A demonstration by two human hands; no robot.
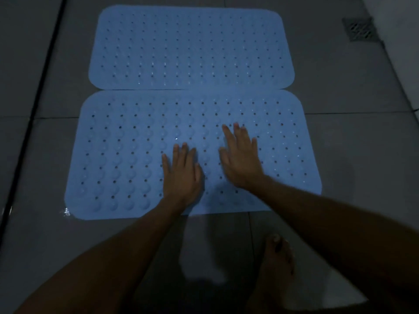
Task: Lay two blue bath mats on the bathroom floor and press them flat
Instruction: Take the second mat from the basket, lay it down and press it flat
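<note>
Near bath mat [127, 155]: blue, perforated, flat on grey tiled floor [351, 155]; far long edge meets the far bath mat [190, 48], also flat. Left hand [181, 175]: palm down on near mat, fingers straight, holding nothing. Right hand [242, 159]: palm down just beside it, fingers spread. Bare foot [275, 268]: on tiles, near side. Floor drain [359, 28]: far right corner.

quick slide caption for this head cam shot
Both hands, left and right, press flat on the near blue bath mat; the far mat lies edge to edge beyond it.
</note>
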